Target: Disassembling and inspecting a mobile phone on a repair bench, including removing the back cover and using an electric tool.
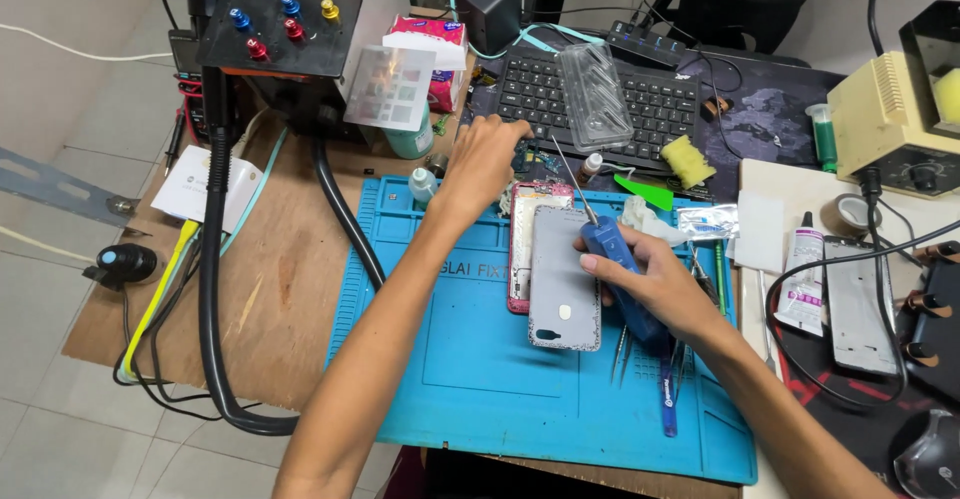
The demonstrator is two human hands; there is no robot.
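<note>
Right hand (662, 281) wrapped tight round a blue electric screwdriver (618, 264), thin bit angled up toward the table's far edge; left hand (480, 166) stretched to the far edge of the blue mat (480, 379), fingers curled down by a small circuit board (530, 162), whether it grips anything cannot be told. Wooden table (285, 289) carries everything. Mat fills the near middle of the table. Black keyboard (600, 99) at the far edge, a clear phone case (595, 94) lying on it. Thick black hose (212, 289) runs down the left side from a black stand (275, 29) topped with coloured knobs at the far left corner. Beige soldering station (885, 124) at the far right edge. Grey phone back cover (562, 274) on the mat's middle, touching the right hand's fingers, overlapping a pink-framed phone (520, 249) on its left. Second phone shell (858, 304) near the right edge, black cable across it. White glue tube (800, 279) just left of that shell. Yellow sponge (688, 159) and green pick (645, 192) between keyboard and mat. Tweezers (620, 354) on the mat under the right wrist
</note>
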